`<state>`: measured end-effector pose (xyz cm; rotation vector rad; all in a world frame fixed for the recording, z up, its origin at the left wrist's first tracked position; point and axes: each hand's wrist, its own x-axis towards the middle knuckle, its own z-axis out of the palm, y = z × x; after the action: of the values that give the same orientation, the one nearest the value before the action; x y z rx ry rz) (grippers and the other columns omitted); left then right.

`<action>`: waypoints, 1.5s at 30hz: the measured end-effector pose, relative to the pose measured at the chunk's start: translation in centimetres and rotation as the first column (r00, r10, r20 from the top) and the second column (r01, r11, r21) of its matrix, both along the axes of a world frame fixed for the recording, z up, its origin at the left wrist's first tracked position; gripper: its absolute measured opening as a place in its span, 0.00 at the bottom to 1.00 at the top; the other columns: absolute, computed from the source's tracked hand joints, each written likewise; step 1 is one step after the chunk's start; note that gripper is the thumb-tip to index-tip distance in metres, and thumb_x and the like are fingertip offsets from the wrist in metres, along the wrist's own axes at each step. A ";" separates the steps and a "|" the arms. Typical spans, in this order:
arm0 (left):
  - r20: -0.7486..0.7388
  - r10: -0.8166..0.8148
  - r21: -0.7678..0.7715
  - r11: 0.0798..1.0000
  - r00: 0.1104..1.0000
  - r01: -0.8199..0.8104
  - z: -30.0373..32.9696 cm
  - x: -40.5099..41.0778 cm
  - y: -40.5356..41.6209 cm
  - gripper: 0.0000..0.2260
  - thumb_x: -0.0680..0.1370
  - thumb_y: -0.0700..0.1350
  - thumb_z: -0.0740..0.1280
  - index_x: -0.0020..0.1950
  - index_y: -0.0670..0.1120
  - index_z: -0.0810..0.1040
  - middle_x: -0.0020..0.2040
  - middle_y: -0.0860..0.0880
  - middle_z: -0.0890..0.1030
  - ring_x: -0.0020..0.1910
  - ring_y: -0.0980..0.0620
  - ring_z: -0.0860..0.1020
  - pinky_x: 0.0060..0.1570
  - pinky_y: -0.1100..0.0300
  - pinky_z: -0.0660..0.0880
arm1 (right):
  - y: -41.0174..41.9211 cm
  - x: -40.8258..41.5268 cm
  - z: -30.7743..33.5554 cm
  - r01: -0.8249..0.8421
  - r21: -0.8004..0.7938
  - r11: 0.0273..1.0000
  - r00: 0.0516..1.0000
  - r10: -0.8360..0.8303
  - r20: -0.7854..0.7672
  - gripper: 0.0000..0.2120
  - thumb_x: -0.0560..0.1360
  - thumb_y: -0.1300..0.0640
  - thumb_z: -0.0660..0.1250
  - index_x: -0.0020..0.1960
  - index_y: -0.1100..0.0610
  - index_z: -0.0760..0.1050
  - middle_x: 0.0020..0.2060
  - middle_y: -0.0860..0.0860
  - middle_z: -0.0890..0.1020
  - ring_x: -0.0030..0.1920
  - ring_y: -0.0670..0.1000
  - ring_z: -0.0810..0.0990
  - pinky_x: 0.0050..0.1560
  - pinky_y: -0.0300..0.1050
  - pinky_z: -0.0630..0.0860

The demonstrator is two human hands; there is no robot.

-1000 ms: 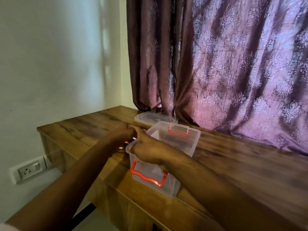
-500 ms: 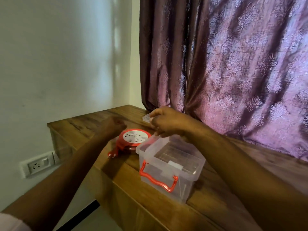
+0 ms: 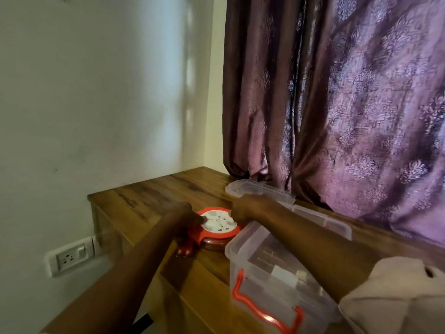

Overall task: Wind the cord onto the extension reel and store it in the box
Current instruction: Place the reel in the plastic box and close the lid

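We had both hands on the reel [image 3: 218, 224], left hand [image 3: 185, 214] and right hand [image 3: 243, 208] closing around it. It sat on the table [image 3: 149, 201], not yet in the open box [image 3: 277, 268]. We could not tell whether the cord was fully wound.

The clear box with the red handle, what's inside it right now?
The box looks empty: only the wood of the table shows through it. The reel sits outside, to its left. The right arm covers its far corner.

reel [image 3: 218, 226] on table [image 3: 154, 203], frame centre | box [image 3: 277, 273] lower right of it, touching | lid [image 3: 260, 190] behind, by curtain [image 3: 349, 104] | my left hand [image 3: 184, 216] at reel's left edge, my right hand [image 3: 245, 208] at its right | wall socket [image 3: 71, 255] lower left
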<state>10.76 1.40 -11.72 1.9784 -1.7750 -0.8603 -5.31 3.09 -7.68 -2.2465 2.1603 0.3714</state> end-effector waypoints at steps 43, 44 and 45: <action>-0.086 -0.447 -0.289 0.866 0.890 0.407 8.0 -10.3 8.7 0.19 0.66 0.60 0.77 0.50 0.56 0.74 0.48 0.55 0.81 0.45 0.57 0.80 0.45 0.59 0.80 | 4.6 -14.4 9.0 -0.301 0.270 0.915 0.780 0.074 0.621 0.27 0.68 0.33 0.63 0.53 0.54 0.80 0.50 0.57 0.83 0.53 0.63 0.81 0.53 0.62 0.79; -0.008 -0.454 -0.292 0.853 0.891 0.432 8.0 -10.6 8.8 0.20 0.66 0.62 0.75 0.51 0.57 0.73 0.47 0.57 0.79 0.44 0.61 0.78 0.42 0.66 0.76 | 4.5 -14.5 8.8 -0.326 0.270 0.906 0.773 0.092 0.627 0.24 0.69 0.35 0.64 0.52 0.53 0.80 0.49 0.55 0.83 0.54 0.63 0.81 0.54 0.62 0.79; 0.078 -0.457 -0.286 0.841 0.886 0.459 8.0 -11.0 9.1 0.20 0.67 0.64 0.74 0.52 0.58 0.72 0.45 0.59 0.77 0.42 0.63 0.75 0.37 0.73 0.70 | 4.6 -14.8 8.6 -0.349 0.276 0.896 0.765 0.102 0.636 0.22 0.70 0.37 0.64 0.52 0.53 0.80 0.48 0.53 0.82 0.53 0.62 0.81 0.54 0.61 0.78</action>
<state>-0.24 10.46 -3.75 1.3864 -2.2769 -0.6620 -20.07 7.64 0.93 -2.0251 1.3546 0.0316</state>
